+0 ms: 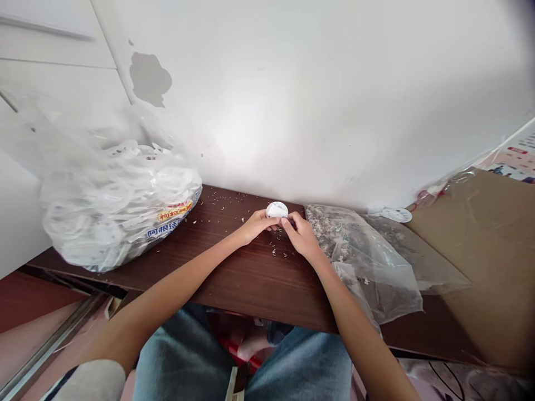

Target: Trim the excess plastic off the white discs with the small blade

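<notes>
A small round white plastic piece [276, 209] is held up over the dark brown table, close to the wall. My left hand [258, 225] grips its left side with closed fingers. The fingers of my right hand [300, 231] are pinched together at its lower right edge. Whether anything else small sits between the fingertips, I cannot make out. Tiny white scraps [275, 250] lie on the wood below and around my hands. Just right of my right hand lies a clear plastic bag [368, 250] with small pale bits inside.
A large clear bag [121, 206] full of white plastic parts stands at the left on the table [251, 284]. Another white piece [397, 215] lies at the back right, beside a cardboard box [493, 250]. The white wall [292, 100] rises directly behind the table.
</notes>
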